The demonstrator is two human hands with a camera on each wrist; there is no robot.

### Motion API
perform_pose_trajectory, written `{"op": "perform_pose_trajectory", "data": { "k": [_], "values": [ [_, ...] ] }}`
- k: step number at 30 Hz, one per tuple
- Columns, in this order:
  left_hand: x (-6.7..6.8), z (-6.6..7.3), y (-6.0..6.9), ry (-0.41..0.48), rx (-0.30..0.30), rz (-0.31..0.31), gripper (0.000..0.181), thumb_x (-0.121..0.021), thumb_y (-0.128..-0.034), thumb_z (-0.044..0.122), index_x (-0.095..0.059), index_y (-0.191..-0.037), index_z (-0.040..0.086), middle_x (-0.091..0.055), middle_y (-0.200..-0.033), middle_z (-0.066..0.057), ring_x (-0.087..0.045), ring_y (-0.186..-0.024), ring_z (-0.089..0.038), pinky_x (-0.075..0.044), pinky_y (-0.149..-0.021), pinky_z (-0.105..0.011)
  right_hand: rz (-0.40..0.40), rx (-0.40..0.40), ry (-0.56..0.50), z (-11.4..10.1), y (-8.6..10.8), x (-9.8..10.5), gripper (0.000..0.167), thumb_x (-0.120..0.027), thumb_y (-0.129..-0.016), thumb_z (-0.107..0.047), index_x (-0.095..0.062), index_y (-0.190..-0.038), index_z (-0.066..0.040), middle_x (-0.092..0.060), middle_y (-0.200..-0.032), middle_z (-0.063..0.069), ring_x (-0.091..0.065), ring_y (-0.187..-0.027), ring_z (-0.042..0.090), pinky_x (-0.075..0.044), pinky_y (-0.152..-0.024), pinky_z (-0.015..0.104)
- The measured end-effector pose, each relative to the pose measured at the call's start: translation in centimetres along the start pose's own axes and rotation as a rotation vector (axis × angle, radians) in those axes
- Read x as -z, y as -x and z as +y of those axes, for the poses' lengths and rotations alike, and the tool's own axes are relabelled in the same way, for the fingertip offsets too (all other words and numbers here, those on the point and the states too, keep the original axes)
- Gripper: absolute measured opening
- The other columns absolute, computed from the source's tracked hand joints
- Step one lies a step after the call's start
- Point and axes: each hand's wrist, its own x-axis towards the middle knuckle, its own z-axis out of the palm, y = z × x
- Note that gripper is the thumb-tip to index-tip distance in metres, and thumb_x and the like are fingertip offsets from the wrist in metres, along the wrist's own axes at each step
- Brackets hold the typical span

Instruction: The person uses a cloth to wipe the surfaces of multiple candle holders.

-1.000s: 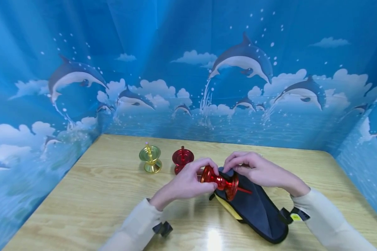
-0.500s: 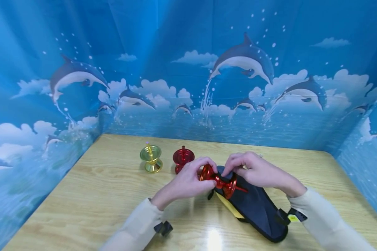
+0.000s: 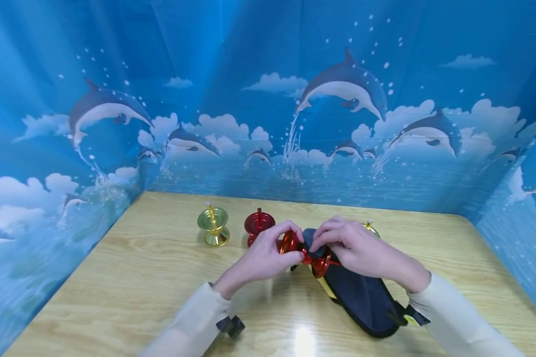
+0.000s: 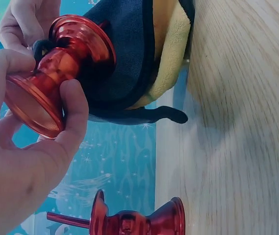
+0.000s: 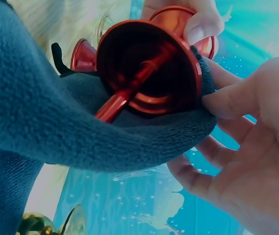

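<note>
My left hand (image 3: 256, 258) grips a shiny red candle holder (image 3: 321, 267) by its flared base, thumb on one side and fingers on the other. It lies tilted in the air, its dish and thin stem turned to the right. A dark blue cloth (image 3: 362, 300) with black edging and a yellow underside hangs across it. My right hand (image 3: 355, 248) pinches the cloth's upper end against the narrow waist of the holder. Seen from the right wrist, the fluffy cloth (image 5: 105, 147) curves around the dish rim, and the stem partly disappears behind it.
A gold candle holder (image 3: 215, 230) stands upright at the back left. Beside it is a second red candle holder (image 3: 259, 224), partly hidden by my left hand. Another gold holder (image 3: 370, 226) shows behind my right hand. A dolphin-printed curtain (image 3: 268, 99) borders the wooden table (image 3: 138, 277).
My right hand has moved left and drawn the cloth's end over the holder's waist. Both holder and left hand shifted slightly left. The gold holder behind the right hand shows more.
</note>
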Motion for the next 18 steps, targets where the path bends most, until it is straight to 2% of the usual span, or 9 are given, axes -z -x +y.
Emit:
{"op": "perform_pose_trajectory", "data": {
  "k": [6, 10, 14, 18],
  "values": [
    [0.0, 0.2, 0.2, 0.043, -0.044, -0.009, 0.023, -0.069, -0.0893, 0.015, -0.060, -0.106, 0.029, -0.063, -0.109, 0.006, -0.052, -0.054, -0.008, -0.049, -0.054, -0.026, 0.010, -0.063, -0.083, 0.9, -0.5, 0.0, 0.038, -0.053, -0.096, 0.008, -0.077, -0.105, -0.020, -0.075, -0.108, -0.006, -0.068, -0.104, 0.016, -0.057, -0.089, 0.036],
    [-0.2, 0.5, 0.2, 0.068, -0.094, -0.029, 0.025, -0.069, -0.0882, 0.012, -0.061, -0.106, 0.027, -0.061, -0.114, 0.005, -0.063, -0.066, -0.010, -0.056, -0.058, -0.028, -0.071, -0.130, -0.180, 1.4, -0.7, 0.5, 0.039, -0.049, -0.096, 0.007, -0.078, -0.109, -0.016, -0.075, -0.110, 0.000, -0.068, -0.100, 0.016, -0.056, -0.083, 0.029],
    [-0.4, 0.7, 0.2, 0.059, -0.127, -0.048, 0.025, -0.070, -0.0867, 0.010, -0.062, -0.105, 0.025, -0.059, -0.113, 0.005, -0.066, -0.083, -0.012, -0.059, -0.067, -0.028, -0.160, -0.201, -0.286, 1.6, -0.9, 0.8, 0.040, -0.044, -0.095, 0.006, -0.077, -0.110, -0.012, -0.074, -0.112, 0.005, -0.066, -0.092, 0.012, -0.056, -0.079, 0.026],
    [-0.4, 0.8, 0.2, 0.053, -0.125, -0.058, 0.026, -0.070, -0.0865, 0.010, -0.062, -0.105, 0.026, -0.059, -0.113, 0.005, -0.066, -0.089, -0.012, -0.059, -0.071, -0.027, -0.178, -0.238, -0.321, 1.7, -0.8, 0.7, 0.039, -0.043, -0.096, 0.005, -0.077, -0.111, -0.010, -0.073, -0.113, 0.007, -0.065, -0.090, 0.013, -0.056, -0.078, 0.027]
  ]
}}
